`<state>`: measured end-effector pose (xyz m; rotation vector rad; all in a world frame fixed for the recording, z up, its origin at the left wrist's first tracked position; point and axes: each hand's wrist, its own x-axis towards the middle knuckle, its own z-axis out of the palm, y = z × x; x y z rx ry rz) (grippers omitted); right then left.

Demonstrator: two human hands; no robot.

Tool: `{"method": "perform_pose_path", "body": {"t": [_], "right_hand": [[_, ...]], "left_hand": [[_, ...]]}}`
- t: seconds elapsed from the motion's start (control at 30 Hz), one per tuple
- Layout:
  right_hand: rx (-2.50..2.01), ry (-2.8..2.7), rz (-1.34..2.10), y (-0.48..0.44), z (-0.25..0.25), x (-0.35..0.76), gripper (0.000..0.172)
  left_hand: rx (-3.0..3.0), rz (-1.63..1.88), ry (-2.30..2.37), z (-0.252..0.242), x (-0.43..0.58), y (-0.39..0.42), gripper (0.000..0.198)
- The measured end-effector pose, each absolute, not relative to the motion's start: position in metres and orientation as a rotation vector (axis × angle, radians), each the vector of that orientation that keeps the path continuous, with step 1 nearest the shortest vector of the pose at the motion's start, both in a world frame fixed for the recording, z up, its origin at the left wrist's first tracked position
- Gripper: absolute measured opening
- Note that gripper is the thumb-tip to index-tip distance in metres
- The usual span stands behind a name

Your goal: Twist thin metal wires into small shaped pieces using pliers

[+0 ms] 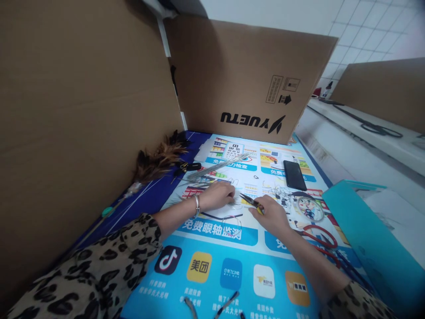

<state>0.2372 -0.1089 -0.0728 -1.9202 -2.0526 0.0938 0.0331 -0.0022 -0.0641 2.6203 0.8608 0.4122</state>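
My left hand [217,196], with a silver bangle on the wrist, is closed in a pinch over the printed sheet. What it holds is too small to make out. My right hand [272,216] is wrapped around needle-nose pliers [250,200] with yellow on the handles. Their jaws point left, close to my left fingertips and apart from them. Below my left hand lies a thin wire loop [232,225], hard to see against the print. A bundle of straight silvery wires [222,166] lies slantwise just beyond my left hand.
Brown feathers [162,155] and black-handled pliers [191,166] lie left. A black phone [295,175], a round clear dish [310,208] and red-handled scissors [320,235] are right, beside a turquoise box [368,239]. Cardboard panels [245,79] stand behind and left.
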Motion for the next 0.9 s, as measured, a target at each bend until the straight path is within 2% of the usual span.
{"method": "perform_pose_path", "body": {"t": [0.13,0.47,0.9], "right_hand": [[-1.917,-2.057,0.088,-0.1091,-0.0736,0.2373,0.028],[-1.919,-2.022,0.093,-0.1088,-0.0753,0.239,0.028],[-1.871,-2.104,-0.272,-0.1153,-0.0703,0.2313,0.021]], "left_hand": [[2.594,0.431,0.857,-0.0678,0.0346,-0.0021,0.009],[2.435,0.586,0.861,-0.0656,0.0346,-0.0022,0.018],[1.992,0.659,0.754,-0.067,0.0353,0.0051,0.022]]}}
